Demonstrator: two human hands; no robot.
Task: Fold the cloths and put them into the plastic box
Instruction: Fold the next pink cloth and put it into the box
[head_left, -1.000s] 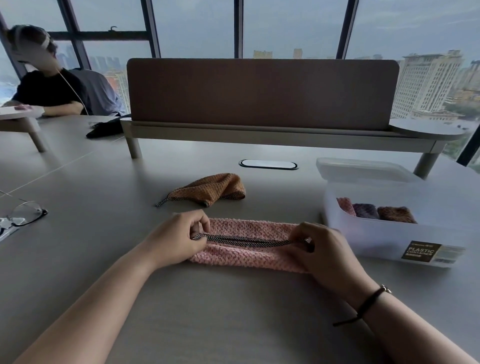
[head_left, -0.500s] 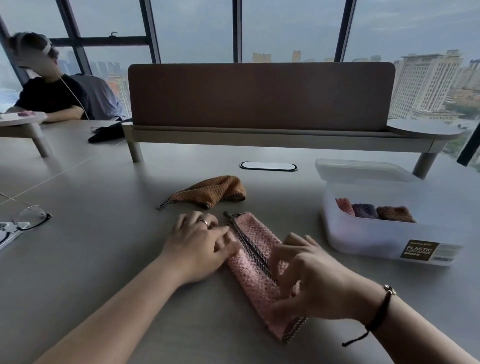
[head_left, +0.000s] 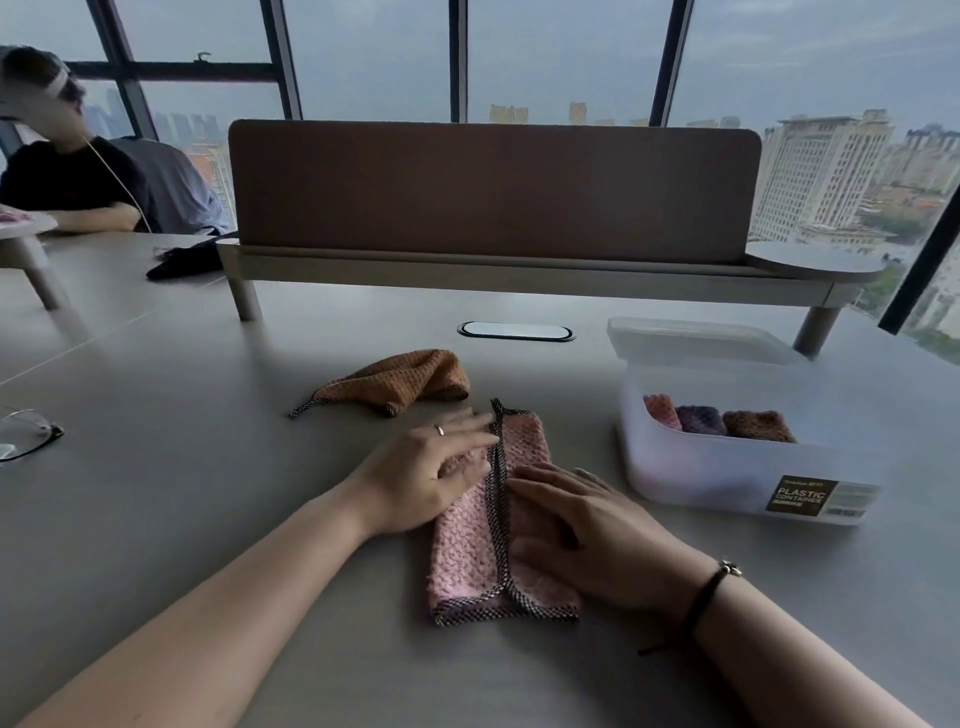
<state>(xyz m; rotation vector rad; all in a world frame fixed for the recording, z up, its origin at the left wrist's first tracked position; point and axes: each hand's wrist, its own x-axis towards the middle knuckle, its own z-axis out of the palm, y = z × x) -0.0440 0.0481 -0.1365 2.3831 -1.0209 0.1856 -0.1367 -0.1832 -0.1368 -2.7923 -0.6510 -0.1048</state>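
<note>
Now both hands lie flat-fingered on the pink cloth on the bench: left hand, right hand, neither grip closed.

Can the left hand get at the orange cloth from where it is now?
Probably yes: the left hand rests flat on the pink cloth, and only bare table separates it from the orange cloth just beyond.

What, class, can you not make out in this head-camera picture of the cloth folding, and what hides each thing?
- Pink cloth, head view: the parts under the left hand and right hand are covered.
- Cloths in the plastic box: only their tops show above the frosted wall.
- Box label: small print too small to read.
- Glasses: cut off by the left edge.
</note>
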